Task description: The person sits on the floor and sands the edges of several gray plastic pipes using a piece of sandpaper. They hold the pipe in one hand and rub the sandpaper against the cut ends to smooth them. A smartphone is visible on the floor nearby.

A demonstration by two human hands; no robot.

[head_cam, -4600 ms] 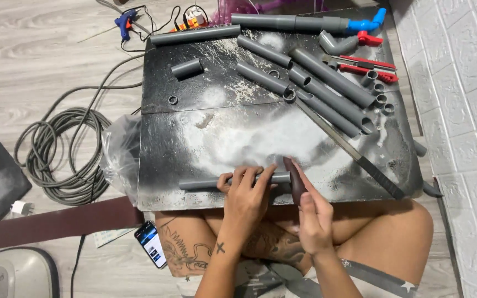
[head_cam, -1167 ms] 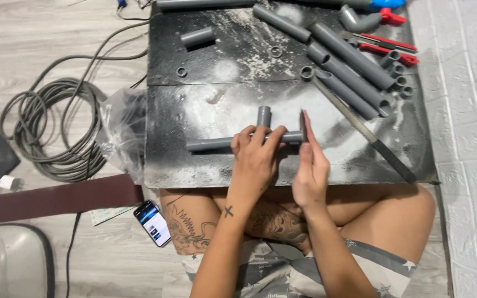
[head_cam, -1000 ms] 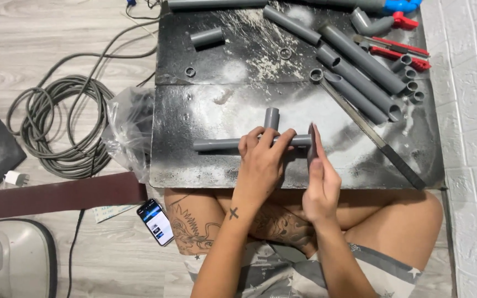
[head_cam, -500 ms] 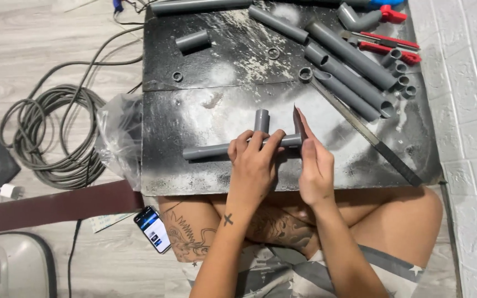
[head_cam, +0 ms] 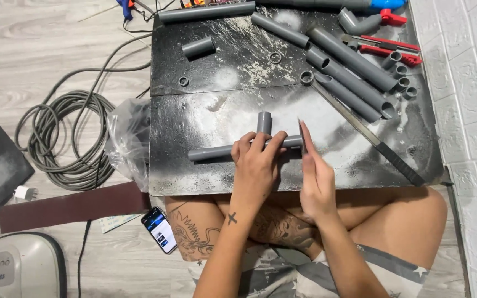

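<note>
**A:** What are the hands doing, and where does the work sit?

**B:** A person sits cross-legged on the floor behind a dusty black work board (head_cam: 194,105). On the near half of the board lies a grey plastic pipe with a T-shaped fitting (head_cam: 224,150), the pipe running left to right and the fitting's short branch pointing away from the person. The left hand (head_cam: 256,168) is clamped over the top of the fitting, fingers wrapped across it and pressing it onto the board. The right hand (head_cam: 317,179) stands just beside it, at the pipe's right end, gripping a thin flat file-like tool (head_cam: 302,132) upright against that end.

**A:** How would that pipe feel to handle?

**B:** Judging by its look, light, rigid and smooth, so likely to roll or slip on the powdery surface. The fitting is probably the best place to grasp it, since the side branch stops it turning.

**A:** What else is nearby?

**B:** Further back on the board lie several loose grey pipe lengths (head_cam: 354,60), short ring-like offcuts, a long dark flat bar (head_cam: 376,143) and red-handled cutters (head_cam: 385,47). Off the board's left side there is a coiled grey cable (head_cam: 56,143), a crumpled clear plastic bag (head_cam: 128,138) and a smartphone (head_cam: 158,230) by the person's knee.
</note>
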